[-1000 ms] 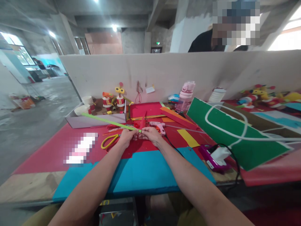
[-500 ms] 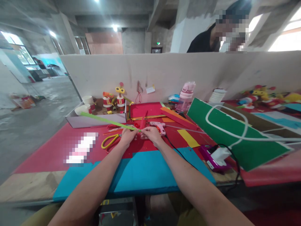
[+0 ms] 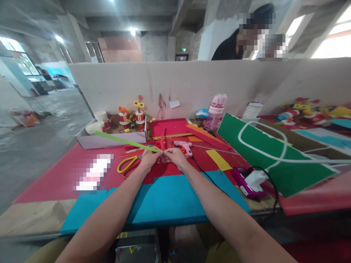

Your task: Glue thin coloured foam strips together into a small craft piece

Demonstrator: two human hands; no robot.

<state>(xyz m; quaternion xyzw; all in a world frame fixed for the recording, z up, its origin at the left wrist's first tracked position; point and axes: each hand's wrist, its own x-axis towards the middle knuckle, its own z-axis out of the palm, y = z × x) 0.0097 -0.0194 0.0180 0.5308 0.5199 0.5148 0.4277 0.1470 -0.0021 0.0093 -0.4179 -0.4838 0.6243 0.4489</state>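
Observation:
A long light-green paper strip (image 3: 123,140) runs from the fingertips out to the left, its far end over the white box. My left hand (image 3: 149,159) is closed in a pinch on its near end. My right hand (image 3: 175,157) is closed too, its fingertips meeting the left ones where a red paper strip (image 3: 163,138) sticks up and away. The small joint between the strips is mostly covered by fingers. Beside my right hand lies a pink glue gun (image 3: 184,147). Yellow-handled scissors (image 3: 127,164) lie left of my left hand.
The white box (image 3: 112,140) holds paper cups and small figures. Orange and red strips (image 3: 205,137), a yellow paper piece (image 3: 218,160), a green board (image 3: 263,157) and a purple power socket (image 3: 251,184) lie to the right. Blue sheeting (image 3: 175,201) covers the front edge.
The red strip has swung leftward and stands straighter. My fingertips have closed in on each other at the joint. The person behind the partition has shifted left.

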